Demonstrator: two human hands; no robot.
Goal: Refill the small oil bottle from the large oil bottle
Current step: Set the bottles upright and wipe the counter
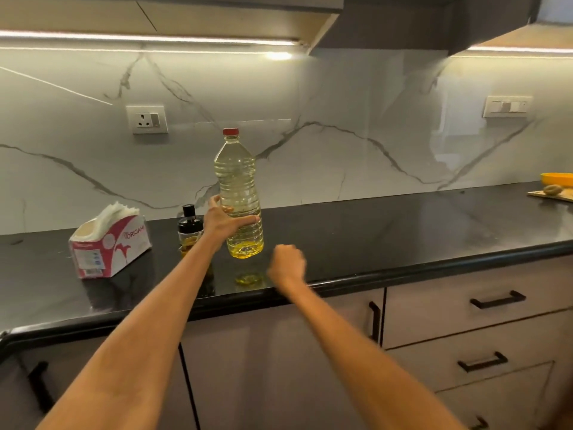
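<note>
The large clear oil bottle (238,187) with a red cap stands upright, its base just above or on the black counter (387,231). My left hand (221,220) grips its lower body, thumb across the front. Behind my left wrist stands the small dark oil bottle (189,226) with a black cap, partly hidden. My right hand (286,263) hovers over the counter's front part, to the right of the large bottle, its fingers curled and holding nothing; it is blurred.
An open pink and white tissue box (108,243) lies on the counter at the left. A cutting board (555,193) and a yellow bowl (558,178) sit at the far right. Drawers with black handles are below the counter.
</note>
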